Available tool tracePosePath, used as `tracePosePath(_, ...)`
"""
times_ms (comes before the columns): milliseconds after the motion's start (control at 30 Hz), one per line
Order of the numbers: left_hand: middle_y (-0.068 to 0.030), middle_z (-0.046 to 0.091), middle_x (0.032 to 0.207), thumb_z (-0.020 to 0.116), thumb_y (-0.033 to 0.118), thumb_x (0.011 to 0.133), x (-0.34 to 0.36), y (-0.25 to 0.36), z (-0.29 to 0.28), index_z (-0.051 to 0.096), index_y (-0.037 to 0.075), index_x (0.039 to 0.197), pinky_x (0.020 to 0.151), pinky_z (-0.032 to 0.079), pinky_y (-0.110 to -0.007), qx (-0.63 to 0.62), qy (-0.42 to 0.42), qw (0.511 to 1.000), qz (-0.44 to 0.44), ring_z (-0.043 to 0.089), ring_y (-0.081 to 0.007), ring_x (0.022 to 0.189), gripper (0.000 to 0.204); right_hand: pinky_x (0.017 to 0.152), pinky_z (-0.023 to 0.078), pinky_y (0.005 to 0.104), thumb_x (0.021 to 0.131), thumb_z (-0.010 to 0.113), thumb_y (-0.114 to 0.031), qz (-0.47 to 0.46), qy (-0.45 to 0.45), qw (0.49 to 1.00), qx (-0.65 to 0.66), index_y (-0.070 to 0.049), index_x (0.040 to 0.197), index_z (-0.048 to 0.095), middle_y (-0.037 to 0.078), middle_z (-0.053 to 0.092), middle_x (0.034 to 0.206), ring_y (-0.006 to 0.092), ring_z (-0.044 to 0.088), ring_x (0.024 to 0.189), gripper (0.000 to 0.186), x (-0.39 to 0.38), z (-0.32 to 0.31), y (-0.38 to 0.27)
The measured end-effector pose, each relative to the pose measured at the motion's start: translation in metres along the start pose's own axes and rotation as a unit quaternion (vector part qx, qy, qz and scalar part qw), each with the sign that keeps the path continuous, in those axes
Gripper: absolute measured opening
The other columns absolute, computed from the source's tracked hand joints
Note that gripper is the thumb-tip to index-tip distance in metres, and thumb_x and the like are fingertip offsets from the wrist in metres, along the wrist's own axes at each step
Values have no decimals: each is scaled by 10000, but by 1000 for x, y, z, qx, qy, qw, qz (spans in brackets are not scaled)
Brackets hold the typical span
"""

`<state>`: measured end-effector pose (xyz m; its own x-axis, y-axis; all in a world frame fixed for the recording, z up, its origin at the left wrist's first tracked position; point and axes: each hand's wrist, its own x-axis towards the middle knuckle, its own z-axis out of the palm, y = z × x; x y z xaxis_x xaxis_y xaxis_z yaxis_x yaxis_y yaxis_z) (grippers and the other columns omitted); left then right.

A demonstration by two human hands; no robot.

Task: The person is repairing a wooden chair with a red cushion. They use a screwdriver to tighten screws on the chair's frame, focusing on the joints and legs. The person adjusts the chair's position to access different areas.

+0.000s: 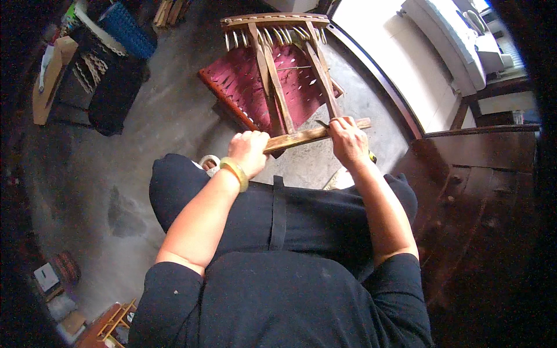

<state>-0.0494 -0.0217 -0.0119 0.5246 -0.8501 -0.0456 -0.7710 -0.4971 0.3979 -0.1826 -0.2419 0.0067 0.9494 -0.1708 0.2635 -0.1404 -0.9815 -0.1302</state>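
Observation:
Both of my hands are closed on the wooden crossbar (297, 139) of a rake-like wooden frame. My left hand (248, 152), with a pale yellow bangle (234, 173) at the wrist, wraps the bar's left end. Near the right end is my right hand (348, 141). A thin dark tip and a yellow-and-black piece show at either side of it; whether they are one tool I cannot tell. Slanted wooden legs (271, 87) run from the crossbar to a curved head (275, 20) with several pale curved teeth. Beneath lies a dark red, perforated panel (232, 69) with a thick edge.
Grey concrete floor (122, 180) surrounds my feet. A dark stool-like seat (116, 95) and a blue textured roll (125, 29) stand at the far left. Brown wooden furniture (481, 197) is close on the right. Beyond a dark sill (377, 81) lies a pale tiled floor (400, 58).

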Motion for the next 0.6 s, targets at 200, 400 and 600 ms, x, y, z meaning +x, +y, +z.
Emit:
tracePosePath(200, -86, 591, 839, 529, 38, 665, -11, -30, -33, 594, 115, 863, 780, 405, -406, 41, -3, 998, -52, 545, -289, 868, 222, 655, 475, 327, 673, 535, -26, -45, -53, 996, 48, -51, 754, 507, 86, 533, 782, 267, 519, 814, 89, 4, 0, -40)
tracePosePath(400, -78, 577, 867, 543, 22, 641, -19, -48, -39, 587, 89, 851, 852, 383, -395, 105, 94, 989, -46, 517, -270, 951, 225, 673, 490, 345, 700, 533, -46, -96, -123, 986, 53, -41, 781, 515, 109, 556, 809, 275, 530, 844, 83, 21, -5, -62)
tracePosePath(600, -77, 543, 801, 557, 15, 616, -7, -33, -26, 532, 75, 742, 788, 393, -385, 135, 116, 984, -20, 521, -278, 862, 142, 634, 503, 365, 743, 518, -86, -116, -170, 977, 46, -50, 820, 519, 101, 567, 821, 263, 569, 800, 84, 43, 1, -55)
